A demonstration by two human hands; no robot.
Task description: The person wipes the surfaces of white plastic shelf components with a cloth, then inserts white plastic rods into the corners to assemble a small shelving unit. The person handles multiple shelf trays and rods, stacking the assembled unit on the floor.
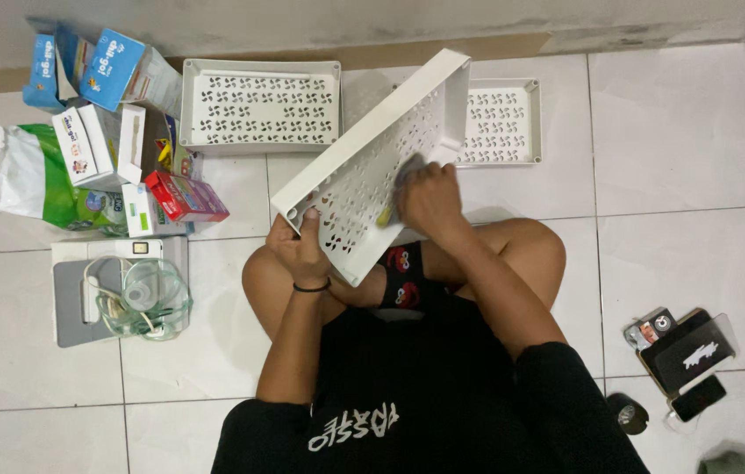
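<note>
I sit cross-legged on a tiled floor. My left hand (pixel 300 245) grips the near edge of a white perforated plastic tray (pixel 364 171), which is tilted up across my lap. My right hand (pixel 428 198) presses a grey and yellow cloth or sponge (pixel 399 180) against the tray's inner face. A black band circles my left wrist.
Two more white perforated trays (pixel 260 104) (pixel 501 123) lie flat on the floor by the wall. Left: blue, white and red boxes (pixel 131 72), a green and white bag (pixel 35 175), a grey device with tubing (pixel 118 294). Right: a phone and dark items (pixel 684 355).
</note>
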